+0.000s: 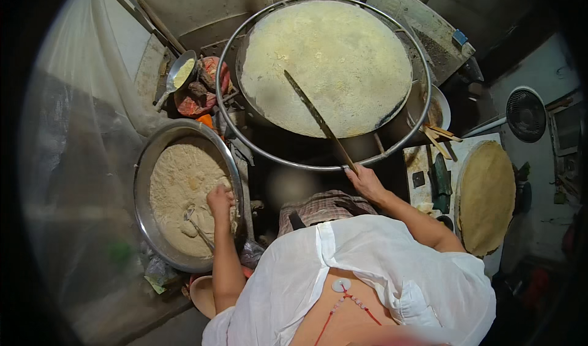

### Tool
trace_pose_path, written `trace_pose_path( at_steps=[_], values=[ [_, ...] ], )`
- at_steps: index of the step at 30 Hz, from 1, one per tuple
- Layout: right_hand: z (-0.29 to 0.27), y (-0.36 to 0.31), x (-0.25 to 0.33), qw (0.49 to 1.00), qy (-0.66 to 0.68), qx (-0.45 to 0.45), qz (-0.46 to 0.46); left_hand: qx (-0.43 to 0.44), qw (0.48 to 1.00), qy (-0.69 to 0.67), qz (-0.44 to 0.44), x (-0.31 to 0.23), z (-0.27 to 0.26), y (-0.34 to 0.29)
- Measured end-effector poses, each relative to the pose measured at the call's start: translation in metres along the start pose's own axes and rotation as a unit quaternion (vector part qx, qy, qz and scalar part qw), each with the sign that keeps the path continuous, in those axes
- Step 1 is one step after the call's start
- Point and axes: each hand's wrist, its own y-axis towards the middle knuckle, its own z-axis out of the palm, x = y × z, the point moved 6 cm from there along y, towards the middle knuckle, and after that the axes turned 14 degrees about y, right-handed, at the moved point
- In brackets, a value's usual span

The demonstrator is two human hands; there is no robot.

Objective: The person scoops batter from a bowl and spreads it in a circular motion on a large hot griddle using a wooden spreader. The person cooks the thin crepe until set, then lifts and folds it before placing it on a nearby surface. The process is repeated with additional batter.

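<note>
My right hand (365,183) grips the near end of a long, thin, flat scraper (318,118). The scraper's blade slants up and left across the round griddle, over a large pale yellow pancake (331,64) that covers most of the surface. On the left stands a wide metal basin (142,196) of thick beige batter (184,174). Inside its right side is my left hand (220,201), fingers curled in the batter and partly hidden. A metal ladle (199,229) rests in the batter near that hand, its handle leaning on the basin's near rim.
A metal ring (230,116) surrounds the griddle. Left of it are a small pan (185,70) with yellow contents and a red bag (195,101). At right, a stack of finished pancakes (488,199) lies beside green cucumbers (441,177), wooden sticks (438,140) and a fan (525,114).
</note>
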Motion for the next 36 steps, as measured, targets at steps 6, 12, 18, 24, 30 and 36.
trace_pose_path(
  at_steps=[6,12,18,24,30,36],
  values=[
    [-0.057,-0.02,-0.055,0.949,0.237,-0.128,0.164,0.181,0.893,-0.322,-0.256,-0.018,0.216,-0.002],
    [-0.144,0.033,-0.062,0.952,0.07,-0.126,0.272,0.231,0.822,-0.396,-0.337,-0.023,0.291,-0.056],
    [-0.144,0.069,-0.038,0.928,-0.349,-0.043,0.122,0.202,0.831,-0.393,-0.339,-0.011,0.289,-0.047],
    [-0.169,0.102,-0.041,0.902,-0.406,-0.021,0.148,0.17,0.907,-0.311,-0.228,-0.015,0.23,0.025],
    [-0.191,0.188,0.006,0.969,-0.199,-0.131,0.063,-0.036,0.967,-0.172,-0.182,-0.039,0.157,0.099],
    [-0.178,0.129,-0.069,0.944,0.087,-0.082,0.307,-0.111,0.982,-0.05,-0.144,-0.042,0.164,0.083]
  ],
)
